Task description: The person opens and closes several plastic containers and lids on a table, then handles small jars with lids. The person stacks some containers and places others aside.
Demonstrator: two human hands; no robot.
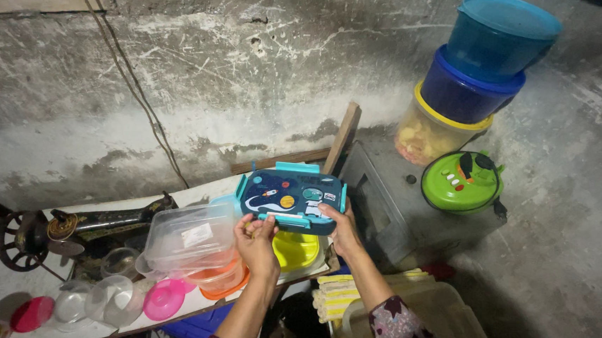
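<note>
Above a cluttered white table (3, 286), against a rough grey concrete wall (251, 67), a dark blue lunch box (290, 198) with teal clasps and a space-themed picture on its lid is held level by two hands. At the near edge of the box, by its teal front clasp, the left hand (256, 242) is seen with the fingers closed on that edge. The box's right end is gripped by the right hand (343, 228), thumb on the lid and fingers curled beneath. Just under the box, a yellow bowl (295, 250) is set on the table.

Beside the left hand, a clear plastic container (190, 237) with its lid on is stacked on an orange container (221, 278). Nearer the table's front edge, a pink round lid (164, 299) and several clear cups (112, 298) are laid out. Behind them an old black sewing machine (78, 225) with a hand wheel is placed.

To the right, on a grey metal box (410, 219), a green round lidded pot (462, 182) is seen. Behind it, three tubs are stacked: a clear tub with a yellow rim (432, 134) at the bottom, a dark blue tub (467, 92) in the middle and a lighter blue tub (500, 33) on top. Below the right forearm, folded yellow cloths (338, 295) and a large translucent bin (438, 323) can be made out.
</note>
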